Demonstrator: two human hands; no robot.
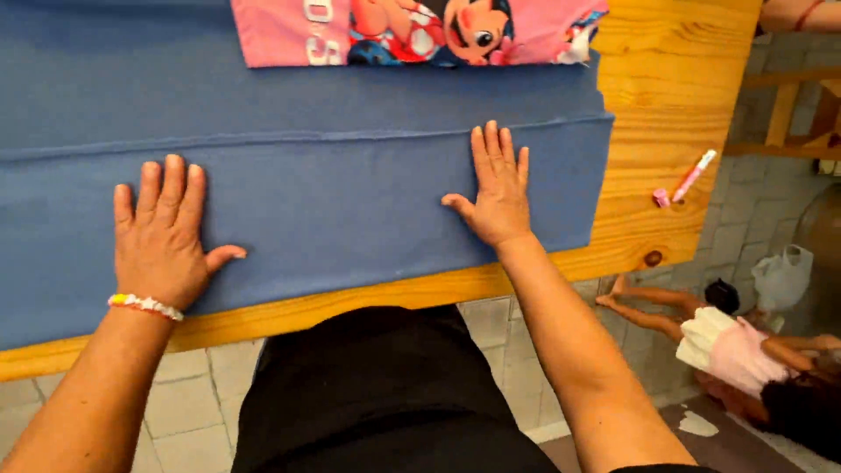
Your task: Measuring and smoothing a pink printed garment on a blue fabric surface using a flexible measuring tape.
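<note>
The left hand (165, 235) and the right hand (498, 191) are laid flat, fingers spread and palms down, on the folded blue cloth (350, 201), nothing being pinched or gripped. The cloth is stretched with its long axis running left to right across the wooden table (674, 105), and its folded edge lies just beyond the fingertips. A pink printed garment (412, 31) is seen farther off, nearer the right hand, and a pink marker (692, 175) lies to the right on bare wood.
</note>
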